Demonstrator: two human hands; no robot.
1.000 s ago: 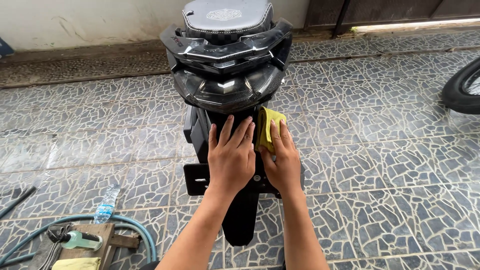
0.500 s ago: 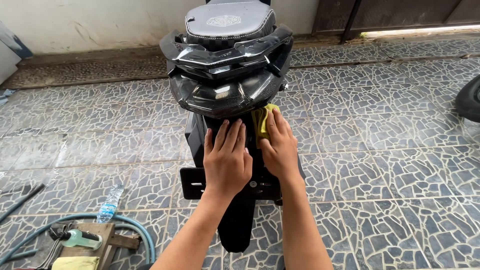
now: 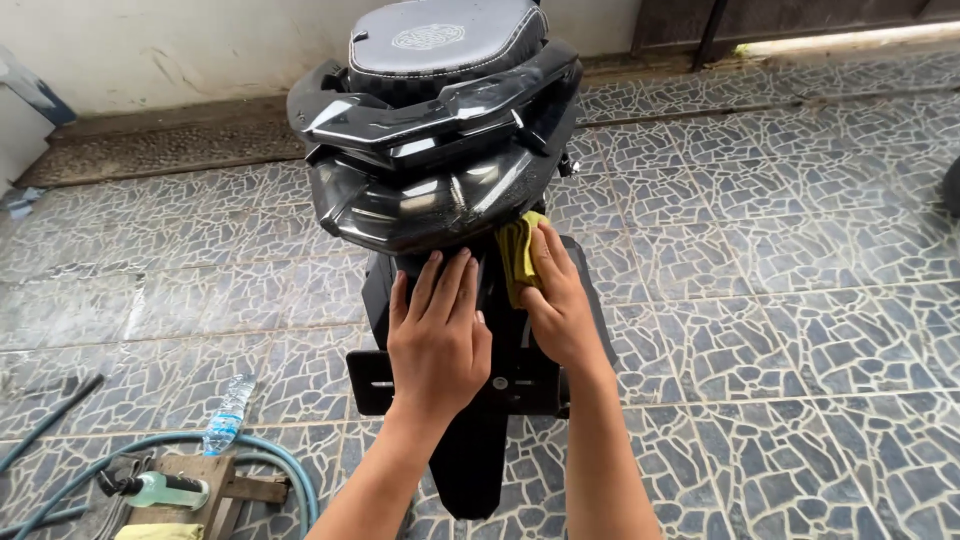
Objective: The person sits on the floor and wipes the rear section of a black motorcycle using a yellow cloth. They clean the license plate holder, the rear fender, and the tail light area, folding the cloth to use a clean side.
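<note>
Nearest, left of the left hand [image 3: 437,335], a clear plastic bottle [image 3: 229,413], a teal hose [image 3: 255,458] and a green spray bottle [image 3: 165,490] on a wooden block [image 3: 215,480] sit on the mosaic-tiled floor [image 3: 780,330], partly cut off by the frame edge. The left hand lies open, fingers spread flat on the matte black rear fender [image 3: 500,380], while just beside it the right hand [image 3: 560,300] presses a soft yellow-green cloth [image 3: 518,255] against the fender, most of the cloth hidden under its fingers. Beyond both hands juts the glossy, angular black tail light [image 3: 430,200], then the stitched grey seat [image 3: 440,40], its front out of view.
</note>
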